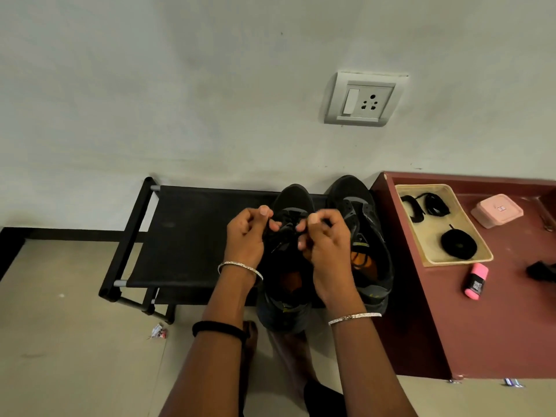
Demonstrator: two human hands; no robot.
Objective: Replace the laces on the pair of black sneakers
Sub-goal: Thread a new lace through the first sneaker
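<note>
Head view, left hand (245, 236) and right hand (326, 240) fingers (315, 218) (curled) pinching lace (281, 242), on sneaker (296, 197)

One wide-angle head-worn camera looks forward and down. It sits close above the black sneakers (355, 200), facing the wall (150, 85).

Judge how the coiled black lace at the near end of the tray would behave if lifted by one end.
The coiled lace would probably unwind and hang limp; a loose tail already sticks out of it. It looks light, so it should lift easily off the tray. Lying flat, it seems unlikely to roll.
</note>
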